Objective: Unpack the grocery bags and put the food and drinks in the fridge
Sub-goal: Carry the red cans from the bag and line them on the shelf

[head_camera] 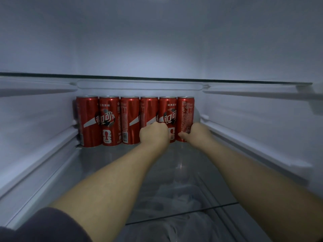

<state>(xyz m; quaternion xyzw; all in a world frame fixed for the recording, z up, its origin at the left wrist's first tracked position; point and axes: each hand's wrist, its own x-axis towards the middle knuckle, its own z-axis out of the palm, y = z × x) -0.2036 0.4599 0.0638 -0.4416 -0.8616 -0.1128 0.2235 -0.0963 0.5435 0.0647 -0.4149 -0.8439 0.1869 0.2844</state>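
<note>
Six red cans (130,119) stand in a row along the back edge of the fridge shelf (104,163).
The right hand (195,132) grips the rightmost can (185,112), thumb across its front; the left hand (153,134) is curled against the fourth and fifth cans, and whether it holds one cannot be told.

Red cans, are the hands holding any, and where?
Right hand grips the rightmost red metal can near its bottom; left hand apparently grips the fourth can low.
</note>
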